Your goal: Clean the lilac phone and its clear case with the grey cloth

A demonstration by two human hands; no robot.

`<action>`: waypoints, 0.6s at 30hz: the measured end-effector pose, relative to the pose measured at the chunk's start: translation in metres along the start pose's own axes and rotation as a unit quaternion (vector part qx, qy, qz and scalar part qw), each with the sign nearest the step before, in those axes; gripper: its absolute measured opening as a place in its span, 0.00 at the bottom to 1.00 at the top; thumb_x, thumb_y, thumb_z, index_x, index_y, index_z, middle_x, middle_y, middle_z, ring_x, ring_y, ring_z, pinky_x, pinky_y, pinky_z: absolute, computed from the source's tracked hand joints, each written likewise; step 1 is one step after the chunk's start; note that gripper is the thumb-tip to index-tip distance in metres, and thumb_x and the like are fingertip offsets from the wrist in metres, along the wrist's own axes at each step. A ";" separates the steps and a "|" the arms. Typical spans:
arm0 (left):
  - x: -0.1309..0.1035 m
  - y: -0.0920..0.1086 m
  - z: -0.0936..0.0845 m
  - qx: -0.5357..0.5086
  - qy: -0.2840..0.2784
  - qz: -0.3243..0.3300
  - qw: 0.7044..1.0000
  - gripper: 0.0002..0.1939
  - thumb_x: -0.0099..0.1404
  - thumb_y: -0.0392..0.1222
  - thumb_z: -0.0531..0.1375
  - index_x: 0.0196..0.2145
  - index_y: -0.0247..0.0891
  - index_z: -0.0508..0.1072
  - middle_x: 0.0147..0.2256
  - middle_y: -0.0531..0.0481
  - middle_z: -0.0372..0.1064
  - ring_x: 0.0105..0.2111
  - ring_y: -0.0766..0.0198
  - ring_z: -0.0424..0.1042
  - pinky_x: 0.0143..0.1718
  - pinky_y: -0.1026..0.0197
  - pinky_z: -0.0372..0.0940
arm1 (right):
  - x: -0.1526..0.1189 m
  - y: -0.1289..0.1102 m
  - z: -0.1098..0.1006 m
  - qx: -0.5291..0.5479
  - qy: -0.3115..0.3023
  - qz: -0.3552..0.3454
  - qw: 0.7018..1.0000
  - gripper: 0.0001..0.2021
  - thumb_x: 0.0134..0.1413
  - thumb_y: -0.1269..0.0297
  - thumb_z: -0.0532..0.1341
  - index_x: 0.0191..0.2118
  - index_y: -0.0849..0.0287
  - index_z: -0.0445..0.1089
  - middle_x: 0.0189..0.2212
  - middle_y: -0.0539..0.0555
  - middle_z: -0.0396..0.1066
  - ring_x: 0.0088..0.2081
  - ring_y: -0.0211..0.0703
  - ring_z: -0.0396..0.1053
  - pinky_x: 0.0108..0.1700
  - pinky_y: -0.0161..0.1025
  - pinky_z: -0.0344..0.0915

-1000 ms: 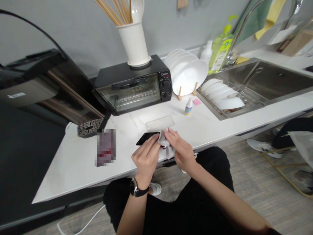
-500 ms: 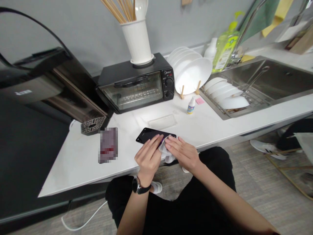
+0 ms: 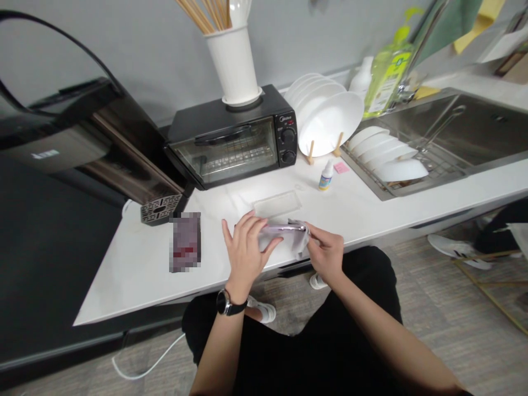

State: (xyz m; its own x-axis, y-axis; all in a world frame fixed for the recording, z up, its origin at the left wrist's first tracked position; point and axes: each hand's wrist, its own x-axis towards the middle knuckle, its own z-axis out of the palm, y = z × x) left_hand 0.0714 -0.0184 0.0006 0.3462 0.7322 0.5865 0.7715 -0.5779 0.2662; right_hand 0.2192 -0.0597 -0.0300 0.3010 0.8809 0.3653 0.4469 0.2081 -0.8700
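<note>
A smartphone [image 3: 284,227] is tilted up on edge over the white counter, its thin purplish side facing me. My left hand [image 3: 247,247] is around its left end, fingers over the top and thumb in front, little finger stretched away. My right hand [image 3: 328,250] is closed on a pale grey cloth [image 3: 301,247], which wraps the phone's right end. Just behind the phone lies a clear, shallow phone case [image 3: 277,204]. A small spray bottle [image 3: 325,177] stands farther back, beside a pink slip of paper [image 3: 341,168].
A blurred-out dark red item [image 3: 185,242] lies on the counter [image 3: 136,275] at left, near a coffee-machine-like appliance [image 3: 160,209]. Behind are a toaster oven [image 3: 235,148], white plates [image 3: 330,124] on a wooden rack and a sink [image 3: 474,159] with bowls [image 3: 402,170].
The phone, flat on the counter before with its dark screen up, is now tilted on edge between both hands. My right hand has moved right with the cloth to the phone's end.
</note>
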 end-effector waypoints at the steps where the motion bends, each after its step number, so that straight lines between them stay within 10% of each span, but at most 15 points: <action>1: 0.002 0.000 -0.002 0.014 -0.021 -0.002 1.000 0.19 0.49 0.43 0.54 0.41 0.43 0.57 0.41 0.46 0.59 0.47 0.57 0.52 0.50 0.44 0.32 | 0.002 -0.004 -0.001 0.018 -0.009 0.027 0.999 0.14 0.46 0.63 0.47 0.40 0.53 0.60 0.36 0.47 0.65 0.36 0.43 0.63 0.36 0.39 0.62; 18: -0.006 -0.007 -0.017 -0.017 -0.169 -0.047 0.984 0.27 0.51 0.38 0.52 0.48 0.44 0.46 0.46 0.48 0.52 0.48 0.57 0.50 0.48 0.52 0.51 | 0.035 0.004 -0.015 0.051 -0.158 0.150 0.975 0.14 0.40 0.55 0.51 0.22 0.61 0.65 0.14 0.46 0.60 0.16 0.31 0.52 0.18 0.30 0.49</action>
State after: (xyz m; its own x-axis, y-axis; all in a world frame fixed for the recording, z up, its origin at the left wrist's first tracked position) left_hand 0.0547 -0.0247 0.0082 0.4368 0.8579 0.2708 0.7922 -0.5094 0.3361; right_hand 0.2438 -0.0340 -0.0154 0.1239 0.9922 -0.0161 0.2869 -0.0513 -0.9566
